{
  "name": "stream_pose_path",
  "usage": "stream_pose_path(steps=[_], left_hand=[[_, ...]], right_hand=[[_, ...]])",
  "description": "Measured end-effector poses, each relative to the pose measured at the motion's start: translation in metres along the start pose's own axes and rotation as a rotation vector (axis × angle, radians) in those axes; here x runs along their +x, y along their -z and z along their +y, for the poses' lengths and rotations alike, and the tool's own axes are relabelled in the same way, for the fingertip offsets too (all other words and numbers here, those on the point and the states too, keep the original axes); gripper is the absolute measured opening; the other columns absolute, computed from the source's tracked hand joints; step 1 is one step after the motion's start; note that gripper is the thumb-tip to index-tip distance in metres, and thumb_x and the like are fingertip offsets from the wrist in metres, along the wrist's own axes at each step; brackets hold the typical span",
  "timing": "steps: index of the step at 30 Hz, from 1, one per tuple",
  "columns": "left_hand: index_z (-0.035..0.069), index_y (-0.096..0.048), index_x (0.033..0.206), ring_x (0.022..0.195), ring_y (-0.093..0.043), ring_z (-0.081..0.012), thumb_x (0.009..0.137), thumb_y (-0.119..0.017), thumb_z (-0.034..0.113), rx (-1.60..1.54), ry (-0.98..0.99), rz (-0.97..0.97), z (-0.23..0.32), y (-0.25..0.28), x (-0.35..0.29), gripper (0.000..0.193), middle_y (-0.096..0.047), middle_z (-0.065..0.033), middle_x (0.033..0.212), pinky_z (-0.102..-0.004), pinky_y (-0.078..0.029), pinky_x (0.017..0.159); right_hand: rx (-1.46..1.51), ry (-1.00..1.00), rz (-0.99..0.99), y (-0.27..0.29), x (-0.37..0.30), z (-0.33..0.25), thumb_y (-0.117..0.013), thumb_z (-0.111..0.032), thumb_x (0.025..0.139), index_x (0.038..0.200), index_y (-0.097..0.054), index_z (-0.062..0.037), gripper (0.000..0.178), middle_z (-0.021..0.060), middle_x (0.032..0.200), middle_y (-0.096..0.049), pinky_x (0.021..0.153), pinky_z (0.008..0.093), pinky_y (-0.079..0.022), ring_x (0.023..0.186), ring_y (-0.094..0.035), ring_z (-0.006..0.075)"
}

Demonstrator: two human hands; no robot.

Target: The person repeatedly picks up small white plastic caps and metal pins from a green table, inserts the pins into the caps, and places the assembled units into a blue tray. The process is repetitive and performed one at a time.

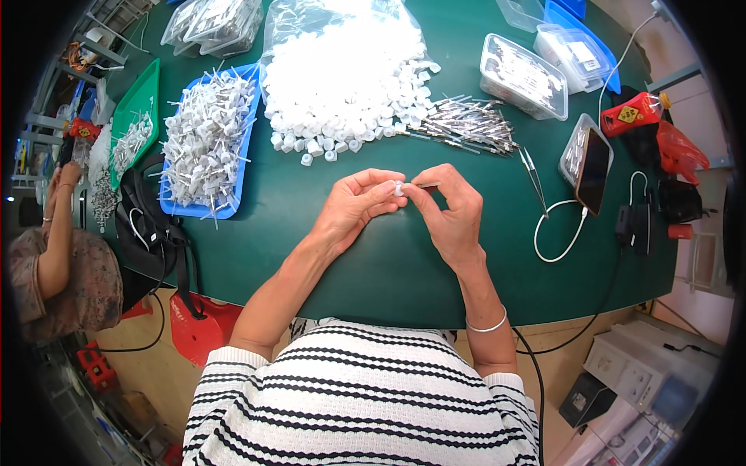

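The left hand [350, 206] is pinching a small white cap [399, 189] above the green desk [381, 272], while the right hand [452, 210] is pinching at its right side. Beyond them, a heap of white caps [342, 85] is lying beside thin metal pins [470, 124]

No wording or number can be made out clearly enough to read. At the right side of the bench [505, 283], a red bottle [646, 108] carries a yellow diamond-shaped sign [626, 114] with dark marks inside it. Over at the far left, another red container [92, 133] bears a similar yellow patch [83, 130], too small to tell more. A clear plastic box [571, 76] near the upper right has a pale label [592, 59] on it, its print blurred. On the black box [592, 398] at lower right, small light markings are indistinct.
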State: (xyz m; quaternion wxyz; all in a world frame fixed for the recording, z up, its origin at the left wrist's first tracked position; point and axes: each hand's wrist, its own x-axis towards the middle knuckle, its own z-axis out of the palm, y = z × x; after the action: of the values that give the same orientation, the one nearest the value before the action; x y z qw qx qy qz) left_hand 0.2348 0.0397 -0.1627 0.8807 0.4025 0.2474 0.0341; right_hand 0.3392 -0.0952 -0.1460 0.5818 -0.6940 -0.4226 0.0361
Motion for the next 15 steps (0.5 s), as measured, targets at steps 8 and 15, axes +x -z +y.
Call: stream_pose_path(steps=[8, 15], left_hand=[[-0.001, -0.062, 0.106, 0.084, -0.066, -0.0133, 0.088, -0.065, 0.012, 0.023, 0.002, 0.021, -0.0002, -0.0002, -0.0004, 0.023, -0.067, -0.0087, 0.094, -0.0217, -0.055, 0.076], [-0.002, -0.062, 0.106, 0.086, -0.066, -0.0142, 0.087, -0.066, 0.013, 0.015, 0.000, 0.011, -0.0017, 0.0016, -0.0004, 0.024, -0.067, -0.0111, 0.098, -0.0225, -0.054, 0.077]], right_hand=[[0.094, -0.104, 0.060, -0.0042, -0.0032, 0.0042, -0.072, -0.001, 0.078, 0.080, -0.061, -0.0002, 0.011, 0.0059, 0.075, -0.062, 0.057, 0.0247, -0.048, 0.063, -0.059, 0.0125], [0.156, -0.141, 0.092, -0.0093, -0.0058, 0.0057, -0.071, -0.004, 0.080, 0.080, -0.059, -0.0009, 0.013, 0.0059, 0.072, -0.062, 0.055, 0.0253, -0.048, 0.061, -0.059, 0.0132]])
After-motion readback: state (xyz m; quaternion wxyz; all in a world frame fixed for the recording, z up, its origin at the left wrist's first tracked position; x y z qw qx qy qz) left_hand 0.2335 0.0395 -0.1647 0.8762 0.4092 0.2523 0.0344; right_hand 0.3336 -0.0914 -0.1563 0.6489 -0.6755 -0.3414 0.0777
